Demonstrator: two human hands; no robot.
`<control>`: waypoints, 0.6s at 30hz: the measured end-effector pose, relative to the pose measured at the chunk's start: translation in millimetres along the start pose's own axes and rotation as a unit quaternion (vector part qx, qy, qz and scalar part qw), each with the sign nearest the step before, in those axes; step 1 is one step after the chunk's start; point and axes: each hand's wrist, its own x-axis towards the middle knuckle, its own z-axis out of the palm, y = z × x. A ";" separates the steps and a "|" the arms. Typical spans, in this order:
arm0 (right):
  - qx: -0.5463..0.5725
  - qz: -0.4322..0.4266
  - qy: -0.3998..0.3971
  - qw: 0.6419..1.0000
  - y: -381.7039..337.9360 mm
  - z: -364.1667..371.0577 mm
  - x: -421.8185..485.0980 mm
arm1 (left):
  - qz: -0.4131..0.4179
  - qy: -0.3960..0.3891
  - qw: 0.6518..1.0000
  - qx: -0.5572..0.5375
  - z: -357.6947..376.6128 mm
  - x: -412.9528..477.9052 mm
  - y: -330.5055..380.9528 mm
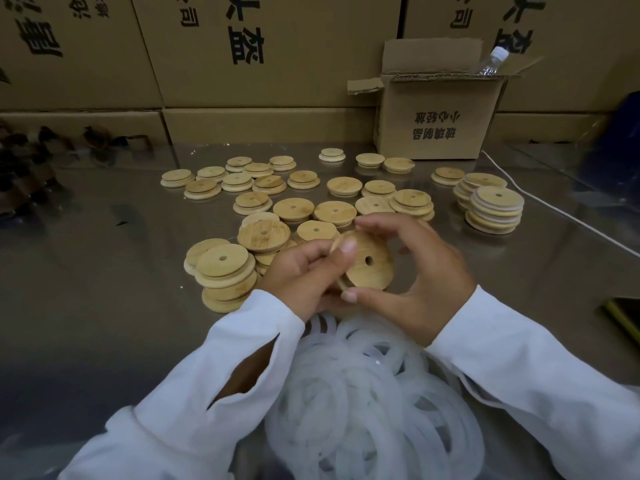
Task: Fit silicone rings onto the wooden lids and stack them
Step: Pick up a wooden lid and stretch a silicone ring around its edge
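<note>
The wooden lid [367,261], judged light, stiff and smooth, is held tilted above the desk [104,271], clamped at its rim by the curled fingers [348,245] of the left hand [304,271] and right hand [426,271], while soft, stretchy silicone rings [363,393] are heaped just below.

We take the lid [367,263], gripped between left hand [304,273] and right hand [427,271], as reference. Before it, nearest us, the heap of silicone rings [374,393] lies on the table [104,289]. Left of it stands a stack of lids [225,275]; behind it, loose lids [294,188]. Behind and right: the ringed stack [495,209], then the open carton [440,116] holding a bottle [491,60].
</note>
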 end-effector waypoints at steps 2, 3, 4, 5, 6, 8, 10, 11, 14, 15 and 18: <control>-0.003 -0.001 -0.017 1.000 0.6 0.1 -1.1 | 0.004 0.007 1.000 0.010 1.5 0.6 -2.9; 0.003 0.002 -0.027 1.000 0.2 -0.2 -1.3 | 0.004 0.015 1.000 0.008 2.6 1.0 -2.9; 0.017 0.012 -0.031 0.999 0.2 -1.2 -1.2 | 0.004 0.027 1.000 0.001 3.1 1.4 -2.7; 0.033 0.027 -0.026 0.999 1.0 -2.9 -0.8 | 0.003 0.044 0.999 -0.011 2.8 2.7 -2.2; 0.042 0.047 -0.019 0.998 3.0 -5.0 -0.4 | 0.000 0.064 0.997 -0.031 1.7 4.5 -1.6; 0.022 0.105 -0.051 0.993 9.5 -9.4 -0.5 | -0.004 0.098 0.991 -0.086 -1.3 7.6 1.2; -0.006 0.155 -0.142 0.978 18.1 -10.1 -3.1 | -0.001 0.115 0.984 -0.135 -2.9 9.4 2.8; -0.015 0.159 -0.172 0.972 22.1 -8.6 -4.9 | 0.002 0.118 0.982 -0.147 -3.1 9.3 3.6; -0.029 0.140 -0.189 0.972 23.8 -3.6 -7.2 | 0.008 0.117 0.981 -0.154 -3.5 9.5 3.2; -0.027 0.133 -0.195 0.971 23.0 -2.5 -7.4 | 0.011 0.113 0.982 -0.150 -3.6 9.5 2.8; -0.031 0.115 -0.207 0.971 22.4 -0.6 -7.2 | 0.020 0.094 0.988 -0.122 -2.3 8.9 1.2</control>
